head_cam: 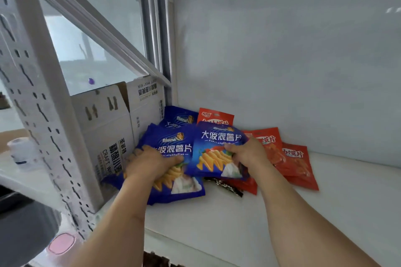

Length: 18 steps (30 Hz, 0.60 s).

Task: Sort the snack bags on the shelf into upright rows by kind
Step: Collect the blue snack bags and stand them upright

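We note both hands engaged on the blue snack bags at the rear left corner of the shelf [325, 212], beside a white carton [104, 136]. The left hand [149, 162] is closed over the front of a leaning blue stack [171, 167]; the right hand [247, 154] pinches the right edge of a single blue bag [217, 154], fingers curled, lifted slightly above the pile. Red bags [288, 158] lie flat and overlapped to the right, one upright at the back [214, 116], and a dark wrapper [225, 186] lies under the held bag. We judge the risks thus: the slick film may slide from a one-edge pinch; the leaning stack may slump forward if released; the dark wrapper could be swept along unnoticed and mixed into the blue row
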Each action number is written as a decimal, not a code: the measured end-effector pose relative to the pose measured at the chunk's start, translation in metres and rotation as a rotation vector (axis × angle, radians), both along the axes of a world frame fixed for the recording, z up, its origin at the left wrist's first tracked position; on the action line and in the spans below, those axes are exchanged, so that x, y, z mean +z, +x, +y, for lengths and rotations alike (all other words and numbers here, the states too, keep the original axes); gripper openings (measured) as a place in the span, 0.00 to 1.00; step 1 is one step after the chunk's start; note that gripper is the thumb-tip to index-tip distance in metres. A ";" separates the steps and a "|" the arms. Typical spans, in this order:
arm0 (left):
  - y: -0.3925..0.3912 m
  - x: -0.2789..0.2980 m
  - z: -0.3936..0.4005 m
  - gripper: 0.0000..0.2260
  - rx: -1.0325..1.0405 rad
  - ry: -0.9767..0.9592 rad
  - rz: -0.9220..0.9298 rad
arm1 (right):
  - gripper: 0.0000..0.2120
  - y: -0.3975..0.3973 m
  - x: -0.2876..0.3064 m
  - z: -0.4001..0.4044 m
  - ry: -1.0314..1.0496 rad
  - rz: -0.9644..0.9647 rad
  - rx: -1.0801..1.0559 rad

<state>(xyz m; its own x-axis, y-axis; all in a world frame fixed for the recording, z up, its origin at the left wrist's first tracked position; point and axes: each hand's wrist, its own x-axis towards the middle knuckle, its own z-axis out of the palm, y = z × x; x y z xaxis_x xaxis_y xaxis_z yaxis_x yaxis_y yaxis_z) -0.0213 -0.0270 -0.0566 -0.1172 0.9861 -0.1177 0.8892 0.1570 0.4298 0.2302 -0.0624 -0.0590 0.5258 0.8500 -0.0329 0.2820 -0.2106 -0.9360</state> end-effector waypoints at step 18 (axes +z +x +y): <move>-0.002 0.017 -0.023 0.54 -0.200 0.229 -0.317 | 0.07 0.006 0.008 -0.081 0.137 0.368 -0.020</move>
